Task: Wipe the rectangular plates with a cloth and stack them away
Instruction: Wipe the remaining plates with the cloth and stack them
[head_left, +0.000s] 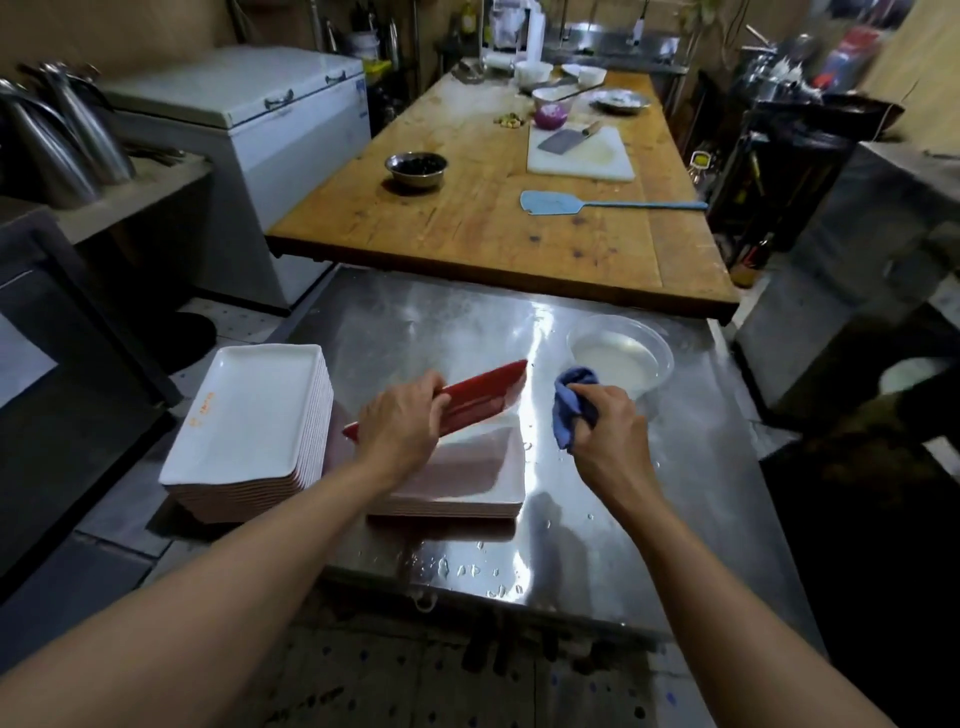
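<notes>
The left hand (402, 418) grips 1 red-backed plate (478, 397), tilted on edge above the short plate stack (467, 483) on the steel table (649, 519). The right hand (605, 423), right of that stack, clutches a blue cloth (569, 400). A taller white stack (249, 431) sits left of it.

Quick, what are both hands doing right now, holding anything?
Left hand: grips a tilted red plate over the low stack.
Right hand: holds the blue cloth.

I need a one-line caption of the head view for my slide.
Left hand tilts a red plate over a plate stack; right hand grips a blue cloth.
</notes>
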